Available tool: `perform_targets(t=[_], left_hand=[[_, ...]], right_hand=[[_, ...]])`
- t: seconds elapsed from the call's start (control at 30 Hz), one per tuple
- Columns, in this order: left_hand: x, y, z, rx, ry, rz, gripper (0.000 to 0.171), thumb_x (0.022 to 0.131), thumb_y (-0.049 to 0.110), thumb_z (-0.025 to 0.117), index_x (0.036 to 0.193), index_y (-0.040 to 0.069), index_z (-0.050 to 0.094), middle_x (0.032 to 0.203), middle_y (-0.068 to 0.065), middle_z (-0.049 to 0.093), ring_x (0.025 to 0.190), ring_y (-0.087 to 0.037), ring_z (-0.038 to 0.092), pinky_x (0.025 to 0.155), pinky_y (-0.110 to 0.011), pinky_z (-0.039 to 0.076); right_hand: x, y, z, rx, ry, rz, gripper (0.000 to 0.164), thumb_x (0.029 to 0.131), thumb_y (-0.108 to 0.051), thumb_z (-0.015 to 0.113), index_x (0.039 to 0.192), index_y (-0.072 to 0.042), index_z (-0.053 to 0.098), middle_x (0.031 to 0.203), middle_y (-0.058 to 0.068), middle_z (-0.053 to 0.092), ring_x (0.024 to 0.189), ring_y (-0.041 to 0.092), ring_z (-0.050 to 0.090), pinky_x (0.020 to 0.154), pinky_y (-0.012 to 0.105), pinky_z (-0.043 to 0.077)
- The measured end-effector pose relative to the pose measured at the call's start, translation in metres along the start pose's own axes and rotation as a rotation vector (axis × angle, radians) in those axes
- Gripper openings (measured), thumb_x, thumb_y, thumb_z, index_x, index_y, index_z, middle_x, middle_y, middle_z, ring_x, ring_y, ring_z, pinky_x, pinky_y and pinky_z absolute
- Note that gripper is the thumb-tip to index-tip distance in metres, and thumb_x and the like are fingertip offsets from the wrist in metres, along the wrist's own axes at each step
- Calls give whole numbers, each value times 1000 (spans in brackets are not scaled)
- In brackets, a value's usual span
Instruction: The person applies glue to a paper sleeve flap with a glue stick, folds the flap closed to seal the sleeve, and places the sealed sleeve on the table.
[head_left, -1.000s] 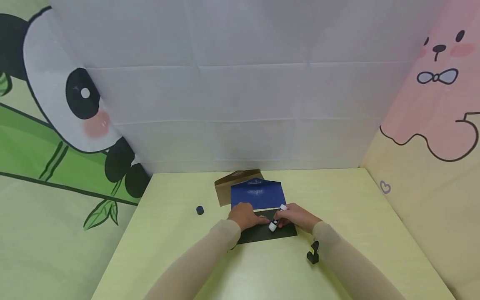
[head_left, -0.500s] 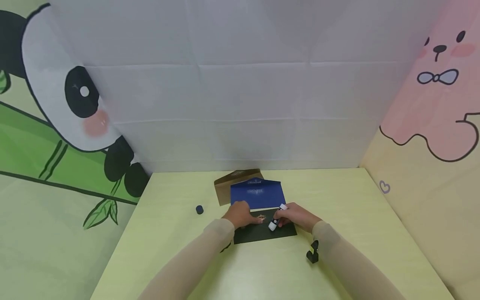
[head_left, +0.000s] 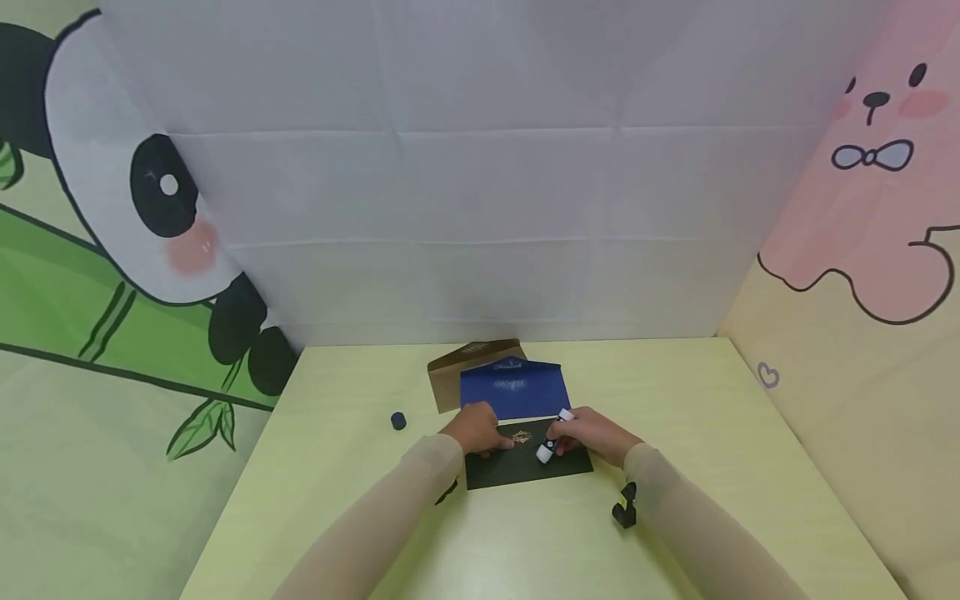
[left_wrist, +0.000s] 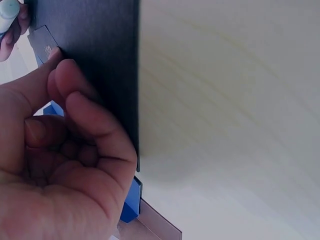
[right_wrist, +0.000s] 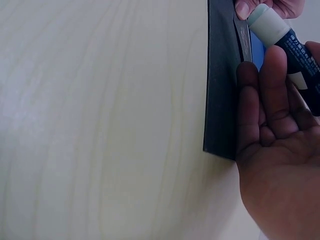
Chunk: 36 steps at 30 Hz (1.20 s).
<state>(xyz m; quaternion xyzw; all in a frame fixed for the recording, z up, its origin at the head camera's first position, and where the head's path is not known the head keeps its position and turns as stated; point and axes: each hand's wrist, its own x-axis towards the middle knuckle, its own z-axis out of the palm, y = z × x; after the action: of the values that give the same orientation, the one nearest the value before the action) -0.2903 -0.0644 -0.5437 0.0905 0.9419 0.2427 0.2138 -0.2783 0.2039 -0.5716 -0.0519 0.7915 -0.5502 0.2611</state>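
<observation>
A black envelope [head_left: 528, 473] with a gold emblem lies flat on the table. My left hand [head_left: 475, 429] rests on its left part; in the left wrist view the thumb touches the flap [left_wrist: 42, 42] near the emblem while the other fingers bend loosely. Over the envelope's right part, my right hand [head_left: 594, 433] holds an uncapped glue stick [right_wrist: 301, 56], dark blue and white with a pale tip. The stick is tilted, its glue end toward the lower left in the head view. Whether that tip touches the paper I cannot tell.
Behind the black envelope lie a blue envelope [head_left: 517, 396] and, partly under it, a brown envelope [head_left: 446, 385]. A small dark blue cap [head_left: 398, 421] sits to the left on the pale yellow table [head_left: 337, 467]. A white cloth backdrop [head_left: 480, 192] stands behind.
My left hand has slid left along the black envelope, uncovering the gold emblem. The right hand and the glue stick have stayed nearly in place.
</observation>
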Motion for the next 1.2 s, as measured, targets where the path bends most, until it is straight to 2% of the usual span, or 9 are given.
perform_targets(t=[0.1, 0.2, 0.23, 0.37, 0.5, 0.63, 0.73, 1.0, 1.2], left_hand=[[3, -3, 1, 5, -13, 4, 51, 104, 36, 95, 65, 13, 70, 57, -1, 68, 59, -17, 73, 66, -29, 51], [6, -6, 2, -16, -30, -8, 55, 105, 44, 92, 64, 14, 70, 57, 1, 66, 59, -16, 70, 66, -29, 51], [3, -2, 0, -31, -34, -23, 56, 105, 46, 91, 64, 13, 71, 57, 0, 65, 60, -17, 70, 66, -28, 51], [4, 0, 5, -22, -17, -49, 66, 102, 64, 86, 63, 14, 67, 56, 1, 58, 58, -16, 62, 62, -28, 46], [8, 7, 12, 19, 10, -67, 69, 99, 73, 85, 70, 11, 72, 58, 0, 57, 56, -16, 57, 57, -30, 43], [7, 16, 18, 81, 66, -73, 70, 97, 75, 86, 86, 5, 83, 69, -3, 66, 68, -18, 60, 62, -31, 44], [4, 22, 20, 121, 102, -83, 73, 97, 76, 86, 96, 3, 87, 76, -5, 71, 76, -19, 62, 68, -32, 46], [6, 20, 24, 131, 113, -109, 76, 96, 76, 88, 108, 1, 89, 79, -6, 73, 78, -20, 65, 69, -33, 50], [10, 14, 25, 111, 108, -95, 74, 94, 74, 91, 108, 1, 88, 78, -5, 72, 74, -18, 64, 67, -32, 49]], right_hand=[[0, -1, 0, -3, 2, 8, 27, 106, -24, 75, 114, 0, 82, 101, 3, 82, 90, 14, 75, 98, 30, 63], [0, 0, 0, -2, 2, 14, 27, 107, -24, 74, 115, 0, 82, 102, 4, 83, 90, 15, 75, 97, 30, 63], [1, 0, 0, -2, 1, 15, 26, 107, -24, 74, 115, 0, 82, 102, 4, 83, 90, 15, 75, 97, 30, 63], [1, 1, 0, 0, 3, 18, 24, 107, -23, 74, 113, -1, 82, 102, 4, 83, 90, 15, 75, 97, 30, 62], [1, 1, 1, 7, 5, 14, 23, 106, -23, 75, 111, -2, 82, 101, 4, 83, 90, 16, 76, 97, 30, 63], [1, -1, 0, 8, 6, 7, 23, 106, -22, 75, 110, -1, 82, 100, 4, 82, 89, 15, 75, 98, 32, 64], [-1, -3, 0, 5, 7, 4, 23, 107, -22, 74, 110, 0, 82, 100, 4, 82, 89, 15, 75, 96, 32, 64], [1, -1, -1, 11, -3, 9, 23, 107, -21, 73, 109, -1, 83, 102, 4, 83, 89, 15, 75, 94, 27, 63], [1, 0, -1, 10, -4, -5, 21, 107, -20, 73, 107, -2, 83, 99, 3, 82, 89, 15, 75, 93, 27, 62]])
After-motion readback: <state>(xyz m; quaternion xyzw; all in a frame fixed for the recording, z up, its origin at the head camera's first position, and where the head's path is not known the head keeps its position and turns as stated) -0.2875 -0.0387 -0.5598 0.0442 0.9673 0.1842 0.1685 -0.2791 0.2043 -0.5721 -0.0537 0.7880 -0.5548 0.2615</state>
